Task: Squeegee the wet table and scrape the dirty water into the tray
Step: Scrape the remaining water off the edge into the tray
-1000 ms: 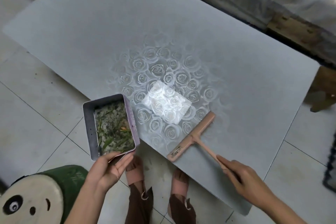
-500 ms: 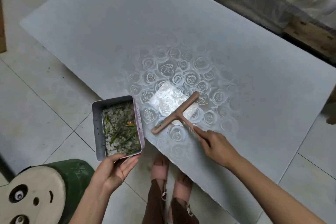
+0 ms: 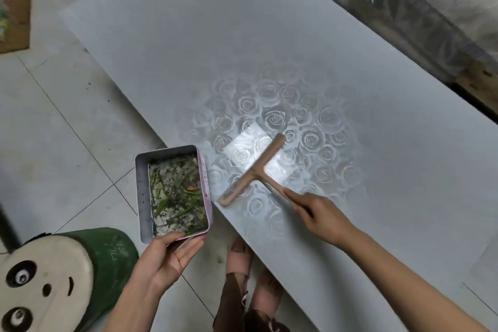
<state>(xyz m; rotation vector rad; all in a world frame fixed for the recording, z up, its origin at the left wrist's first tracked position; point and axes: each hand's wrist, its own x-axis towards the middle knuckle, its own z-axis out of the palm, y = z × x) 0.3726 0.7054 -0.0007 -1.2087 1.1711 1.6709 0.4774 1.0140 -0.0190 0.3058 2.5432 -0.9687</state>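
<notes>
Scraping toward the tray [image 3: 140, 197] clutched in the left hand [image 3: 172, 256] beside the table [image 3: 269, 35] edge, gripping the squeegee [image 3: 252, 170] in the right hand [image 3: 320, 217], likely needing a final leftward sweep.

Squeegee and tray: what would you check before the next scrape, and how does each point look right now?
1. Right hand grips the squeegee by its handle: ok.
2. Left hand holds the tray by its near end: ok.
3. Tray sits at the table edge, close beside the squeegee: ok.
4. Tray rim lower than the tabletop: cannot tell.
5. Room above the dirty water in the tray: ok.
6. Water on the table to scrape: cannot tell, glare.
</notes>
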